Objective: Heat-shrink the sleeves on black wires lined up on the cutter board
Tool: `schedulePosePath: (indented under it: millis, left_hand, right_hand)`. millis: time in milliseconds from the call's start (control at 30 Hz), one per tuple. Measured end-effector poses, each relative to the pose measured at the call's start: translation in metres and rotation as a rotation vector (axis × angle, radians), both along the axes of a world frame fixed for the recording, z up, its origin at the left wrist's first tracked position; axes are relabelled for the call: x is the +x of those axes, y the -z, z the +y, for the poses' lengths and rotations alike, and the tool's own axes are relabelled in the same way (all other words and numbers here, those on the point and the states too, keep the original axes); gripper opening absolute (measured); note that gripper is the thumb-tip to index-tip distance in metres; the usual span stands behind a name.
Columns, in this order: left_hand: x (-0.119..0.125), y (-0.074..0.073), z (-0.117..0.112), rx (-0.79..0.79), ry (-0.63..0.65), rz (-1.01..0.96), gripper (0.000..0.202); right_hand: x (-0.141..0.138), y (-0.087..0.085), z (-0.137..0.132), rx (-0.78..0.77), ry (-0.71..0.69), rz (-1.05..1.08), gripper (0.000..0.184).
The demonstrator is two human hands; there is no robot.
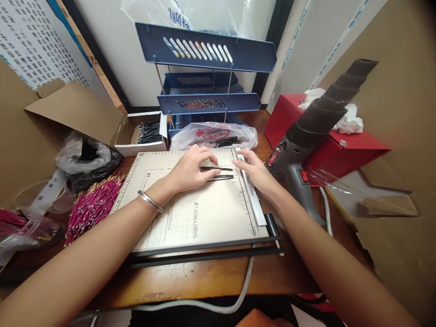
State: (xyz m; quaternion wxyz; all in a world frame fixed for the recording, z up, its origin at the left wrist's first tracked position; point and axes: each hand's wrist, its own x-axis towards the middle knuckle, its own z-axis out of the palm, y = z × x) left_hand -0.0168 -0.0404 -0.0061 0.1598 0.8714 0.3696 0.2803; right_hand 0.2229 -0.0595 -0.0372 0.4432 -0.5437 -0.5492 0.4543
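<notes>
A cream paper cutter (218,218) with printed size lines lies flat in front of me. My left hand (190,169) is over its upper middle, fingers curled, with thin black cords (223,177) at its thumb and forefinger. The cords lie side by side and point right toward the cutter's edge. My right hand (255,171) rests at the white rail (252,195) on the right side, its thumb and fingers apart and touching the rail's upper part. What lies beneath the right palm is hidden.
Pink-purple cords (93,206) lie in a pile at left. Behind stand a white box (138,147) of black cords, a clear plastic bag (190,136) and a blue tiered rack (204,50). At right are a heat gun (296,159) and a red box (361,147); a grey cable (247,277) runs in front.
</notes>
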Motion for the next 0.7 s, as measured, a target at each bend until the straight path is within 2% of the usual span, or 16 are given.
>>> schedulePosePath:
  millis: [100,333,700]
  left_hand:
    - [-0.003,0.005,0.000,-0.007,0.000,0.026,0.036]
    - [-0.006,0.006,0.001,-0.042,-0.002,0.060,0.043]
    - [-0.009,0.005,0.000,-0.059,0.015,0.083,0.051]
  right_hand:
    - [0.000,0.007,-0.005,-0.048,0.015,0.167,0.062]
    - [-0.004,0.003,-0.023,-0.134,-0.049,0.273,0.089]
    - [-0.002,0.003,-0.022,-0.102,-0.081,0.244,0.094]
